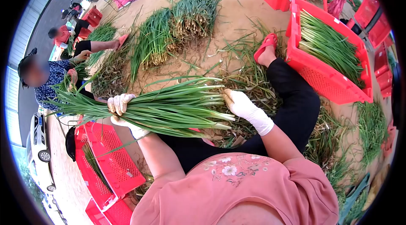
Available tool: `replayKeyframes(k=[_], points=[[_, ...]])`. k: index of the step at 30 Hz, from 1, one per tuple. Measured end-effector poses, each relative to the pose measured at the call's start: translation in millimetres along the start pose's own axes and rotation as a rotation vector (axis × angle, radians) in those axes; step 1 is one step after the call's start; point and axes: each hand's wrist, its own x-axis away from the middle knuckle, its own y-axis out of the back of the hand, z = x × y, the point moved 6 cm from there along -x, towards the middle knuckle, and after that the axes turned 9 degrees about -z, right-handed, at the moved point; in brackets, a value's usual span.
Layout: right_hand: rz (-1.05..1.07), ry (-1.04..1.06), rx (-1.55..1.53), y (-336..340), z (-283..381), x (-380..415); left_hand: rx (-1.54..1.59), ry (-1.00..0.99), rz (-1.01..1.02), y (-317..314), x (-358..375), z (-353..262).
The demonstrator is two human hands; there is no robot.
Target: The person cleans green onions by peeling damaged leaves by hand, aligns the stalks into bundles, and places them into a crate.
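Observation:
My left hand point(122, 109), in a soiled white glove, is wrapped round a large bunch of green onions point(169, 106) near its leafy part. The leaves fan out to the left, and the white root ends point right. At those root ends is my right hand point(237, 103), also gloved in white, with its fingers bent together against the stalk tips. Whatever its fingertips pinch is too small to make out. The bunch lies level above my lap.
A red crate point(330, 51) of green onions stands at the right, another red crate point(105, 157) at the lower left. Bundled onions point(177, 26) and loose trimmings point(249, 81) lie on the ground ahead. A co-worker point(50, 77) sits at the left, another person farther back.

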Motion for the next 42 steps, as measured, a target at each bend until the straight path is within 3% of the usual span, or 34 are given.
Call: replayKeyframes(k=[2, 6, 12, 13, 14, 16, 18, 20, 25, 29, 33, 37, 38, 42], points=[[-0.102, 0.034, 0.070, 6.6, -3.2, 2.6, 0.038, -0.003, -0.017, 0.3, 1.5, 3.3], [-0.181, -0.124, -0.049, 13.6, -29.1, -4.1, -0.063, 0.036, -0.081, 4.5, 1.7, 21.0], [-0.235, -0.226, 0.094, 26.2, -51.3, -3.3, -0.139, 0.062, -0.170, 11.5, -1.8, 35.8], [-0.301, -0.190, 0.068, 29.4, -79.0, -2.9, -0.168, 0.042, -0.152, 12.6, -3.8, 28.0], [-0.382, -0.430, -0.266, 32.4, -121.5, 1.1, -0.151, -0.020, -0.213, 11.6, -4.5, 17.2], [-0.349, -0.510, -0.017, 78.9, -118.5, 7.9, -0.106, -0.099, -0.203, 6.4, -4.7, -1.0], [-0.325, -0.410, -0.204, 78.5, -136.6, 5.9, -0.106, -0.114, -0.185, 9.9, -3.4, -10.3], [-0.259, -0.293, 0.228, 90.0, -67.0, 5.4, 0.005, -0.183, -0.204, 12.4, -1.7, -14.9], [0.329, -0.496, -1.092, 6.2, -7.8, -0.1, 0.107, -0.140, -0.136, 17.0, -2.2, -10.2], [0.297, -0.486, -1.484, -22.5, -4.0, -6.9, 0.179, -0.045, -0.096, 15.7, -4.5, 3.4], [0.405, -0.525, -1.667, -17.8, 14.4, -2.3, 0.175, -0.024, -0.213, 24.1, -3.2, 9.9], [0.359, -0.668, -1.678, -19.9, 20.7, 8.2, 0.147, 0.009, -0.225, 33.1, -3.2, 16.5], [0.427, -0.566, -1.689, -21.5, 21.9, 6.2, 0.122, 0.028, -0.212, 33.0, -3.2, 18.2], [0.415, -0.532, -1.471, -23.0, 9.8, 3.4, 0.104, 0.030, -0.243, 29.4, -1.9, 20.1]])
